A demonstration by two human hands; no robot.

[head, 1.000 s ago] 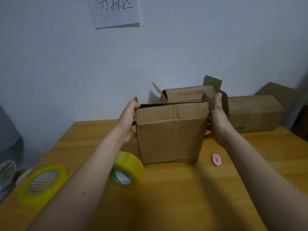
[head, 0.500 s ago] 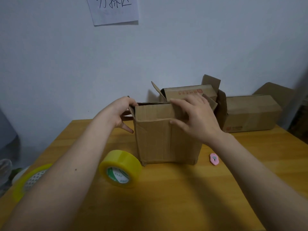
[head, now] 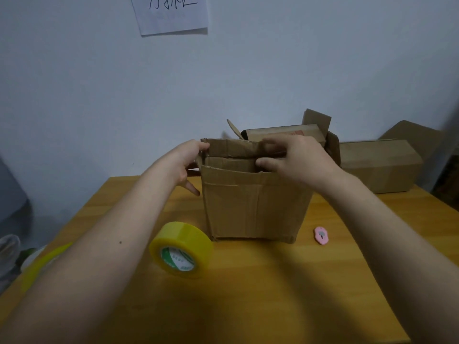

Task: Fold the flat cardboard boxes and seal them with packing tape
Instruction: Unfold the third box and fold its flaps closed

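- The box (head: 255, 207) stands upright mid-table (head: 248, 294), top flaps partly folded.
- The left hand (head: 185, 160) grips the box's top left corner, fingers curled over the edge.
- The right hand (head: 295, 157) pinches a top flap, thumb below, fingers above.
- A tape roll (head: 182, 248) lies just near-left of the box; a pink cutter (head: 321, 235) lies right of it.
- More boxes (head: 380, 165) sit far right by the wall.

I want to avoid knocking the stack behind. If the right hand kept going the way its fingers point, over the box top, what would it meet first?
The right hand points left along the open box top, so probably the left hand gripping the far corner; depth is unclear.
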